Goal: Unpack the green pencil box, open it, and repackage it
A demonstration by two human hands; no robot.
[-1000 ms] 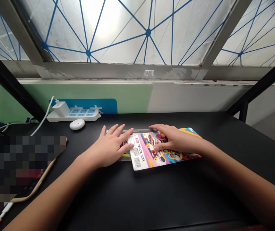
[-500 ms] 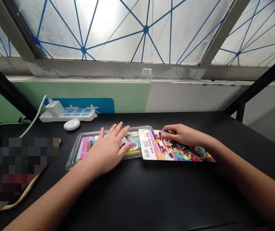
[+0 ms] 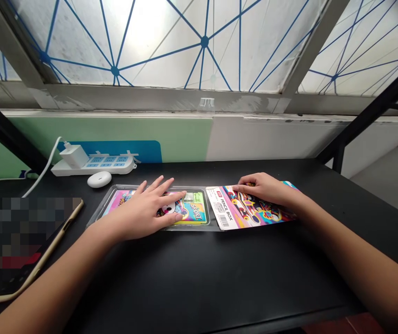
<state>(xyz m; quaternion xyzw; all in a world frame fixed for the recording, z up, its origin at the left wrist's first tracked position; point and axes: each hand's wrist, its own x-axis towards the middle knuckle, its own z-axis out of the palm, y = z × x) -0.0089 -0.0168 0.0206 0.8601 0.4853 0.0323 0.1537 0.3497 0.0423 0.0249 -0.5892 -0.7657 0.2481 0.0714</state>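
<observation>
Left hand [image 3: 139,211] has slid left, fingers spread, on clear plastic tray [image 3: 213,204], exposing pencil box [image 3: 194,208] "SPORT" print right of fingers. Right hand [image 3: 264,189], fingers together, curled, rests on printed card [image 3: 233,213], no visible pinch.

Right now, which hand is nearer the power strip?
Left. The left hand rests on the clear plastic tray, in front of and right of the power strip; the right hand lies on the pencil box card, farther right.
</observation>
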